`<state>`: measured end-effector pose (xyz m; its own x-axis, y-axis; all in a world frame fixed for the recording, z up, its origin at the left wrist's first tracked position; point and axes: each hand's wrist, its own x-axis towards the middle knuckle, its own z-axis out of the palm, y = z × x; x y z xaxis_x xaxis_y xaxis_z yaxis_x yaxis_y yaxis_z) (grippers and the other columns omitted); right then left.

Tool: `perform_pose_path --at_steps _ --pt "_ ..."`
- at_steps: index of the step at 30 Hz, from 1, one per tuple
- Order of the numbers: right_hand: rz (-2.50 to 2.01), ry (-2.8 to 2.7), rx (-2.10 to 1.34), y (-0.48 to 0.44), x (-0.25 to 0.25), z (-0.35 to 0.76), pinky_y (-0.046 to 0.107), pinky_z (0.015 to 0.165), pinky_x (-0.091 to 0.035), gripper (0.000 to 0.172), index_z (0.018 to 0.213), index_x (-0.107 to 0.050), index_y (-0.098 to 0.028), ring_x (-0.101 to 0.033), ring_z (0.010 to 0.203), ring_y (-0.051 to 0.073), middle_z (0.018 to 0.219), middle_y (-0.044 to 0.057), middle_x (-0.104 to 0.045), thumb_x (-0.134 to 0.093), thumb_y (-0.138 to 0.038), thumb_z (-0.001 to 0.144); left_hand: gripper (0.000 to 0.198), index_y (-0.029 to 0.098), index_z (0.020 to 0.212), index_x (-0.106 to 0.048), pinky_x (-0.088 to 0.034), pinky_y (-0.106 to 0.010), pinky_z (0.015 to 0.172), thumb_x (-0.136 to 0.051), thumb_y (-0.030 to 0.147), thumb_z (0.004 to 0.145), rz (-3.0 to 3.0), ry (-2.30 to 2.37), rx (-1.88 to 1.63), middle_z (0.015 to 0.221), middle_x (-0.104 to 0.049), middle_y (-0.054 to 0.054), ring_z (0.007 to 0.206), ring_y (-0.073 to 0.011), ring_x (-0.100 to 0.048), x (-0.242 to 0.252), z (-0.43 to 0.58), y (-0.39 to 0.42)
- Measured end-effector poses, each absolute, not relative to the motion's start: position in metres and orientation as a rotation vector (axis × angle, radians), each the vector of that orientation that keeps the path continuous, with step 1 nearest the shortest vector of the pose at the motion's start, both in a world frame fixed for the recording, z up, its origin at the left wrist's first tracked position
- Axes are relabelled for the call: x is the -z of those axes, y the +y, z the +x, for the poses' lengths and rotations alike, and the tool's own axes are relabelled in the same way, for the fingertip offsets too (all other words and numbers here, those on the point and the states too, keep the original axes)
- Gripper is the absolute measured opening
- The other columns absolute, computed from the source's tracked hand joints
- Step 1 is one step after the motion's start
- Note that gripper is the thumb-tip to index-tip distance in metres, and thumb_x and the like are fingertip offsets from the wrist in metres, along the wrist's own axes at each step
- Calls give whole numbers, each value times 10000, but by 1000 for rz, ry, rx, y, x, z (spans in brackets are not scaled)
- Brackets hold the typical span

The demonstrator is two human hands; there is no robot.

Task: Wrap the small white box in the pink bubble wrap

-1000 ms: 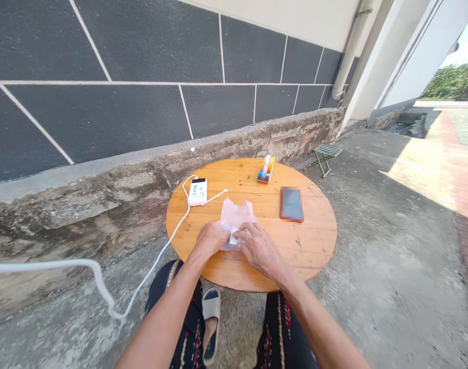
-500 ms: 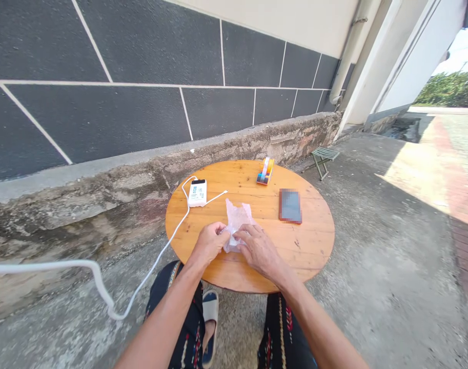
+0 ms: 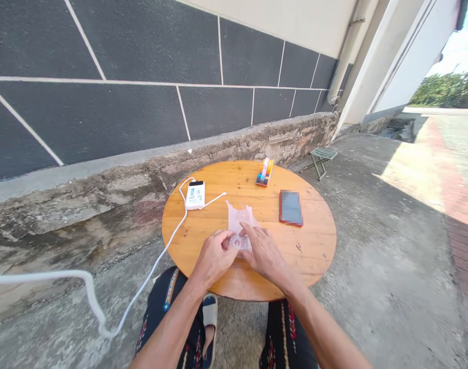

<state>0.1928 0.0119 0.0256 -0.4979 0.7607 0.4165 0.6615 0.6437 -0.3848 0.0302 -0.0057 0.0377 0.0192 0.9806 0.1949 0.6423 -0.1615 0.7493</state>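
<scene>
A crinkled, see-through pinkish sheet of bubble wrap [image 3: 240,218] lies on the round wooden table in front of me. At its near end is a folded part with faint red marks; what lies inside, if anything, I cannot make out. My left hand [image 3: 217,256] pinches the near left corner between thumb and fingers. My right hand [image 3: 262,248] is curled over the near right side, its thumb low at the edge and its index finger raised over the sheet.
On the round table [image 3: 264,279], a white power strip [image 3: 196,196] with a cable [image 3: 164,248] lies left. A tape dispenser [image 3: 264,172] stands at the back, and a dark tablet-like thing [image 3: 291,208], its face blurred, lies right. Behind are a folding stool [image 3: 321,158] and a tiled wall [image 3: 149,110].
Both hands have shifted slightly toward me and to the right. The near end of the bubble wrap is folded more, and red marks now show there. My right index finger has lifted.
</scene>
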Motion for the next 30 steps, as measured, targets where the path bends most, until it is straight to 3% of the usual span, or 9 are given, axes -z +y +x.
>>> perform_pose_path --at_steps 6,10,15,20,23,25,28,30 --pt "-1102 -2284 -298 15 -25 194 448 949 -388 625 1353 -336 -174 -541 1080 254 1140 90 -619 -582 -138 779 312 176 951 -689 -461 -268 807 -415 98 825 2013 1454 -1041 979 -664 -63 911 -168 -606 -34 21 -11" --pt "-1123 -2305 -294 17 -25 193 451 952 -392 647 1354 -333 -174 -535 1095 256 1140 87 -621 -616 -166 772 254 183 919 -688 -461 -280 824 -450 120 857 2163 1405 -1090 948 -641 -59 918 -169 -590 -24 22 -8" --pt "-1142 -2331 -272 15 -33 191 456 958 -400 621 1356 -357 -174 -530 1105 256 1142 90 -630 -621 -198 795 274 177 959 -668 -453 -326 872 -430 77 866 2468 1269 -1076 1082 -615 -77 1003 -192 -543 -14 16 -2" --pt "-1130 -2168 -278 -4 -41 213 433 987 -398 432 1281 -459 -217 -507 1165 228 1216 84 -598 -556 -248 861 254 171 976 -642 -463 -353 851 -431 76 871 2616 1210 -920 1059 -631 -70 960 -199 -537 -18 10 2" --pt "-1384 -1843 -359 -22 -36 232 385 822 -488 308 1170 -522 -209 -588 1004 216 1146 98 -614 -517 -316 881 250 168 955 -634 -469 -346 846 -435 52 858 2615 1179 -975 1053 -631 -64 953 -195 -536 -16 9 1" --pt "-1535 -1708 -474 -30 -27 239 347 697 -505 389 1175 -504 -188 -610 886 207 1125 113 -607 -553 -389 846 268 170 990 -626 -470 -341 848 -437 38 852 2597 1155 -1056 1058 -631 -61 963 -193 -537 -12 9 1" --pt "-1646 -1658 -654 -30 -9 238 346 681 -502 537 1207 -478 -150 -611 790 196 1021 105 -636 -598 -470 793 299 177 1035 -617 -469 -343 853 -443 25 845 2570 1126 -1178 1070 -632 -58 976 -194 -543 -5 10 1" --pt "-1666 -1622 -704 -25 0 235 349 682 -497 523 1180 -498 -126 -606 736 192 884 80 -654 -571 -482 804 297 175 1023 -621 -470 -345 850 -447 19 840 2550 1118 -1235 1065 -636 -57 965 -193 -547 -1 10 1"
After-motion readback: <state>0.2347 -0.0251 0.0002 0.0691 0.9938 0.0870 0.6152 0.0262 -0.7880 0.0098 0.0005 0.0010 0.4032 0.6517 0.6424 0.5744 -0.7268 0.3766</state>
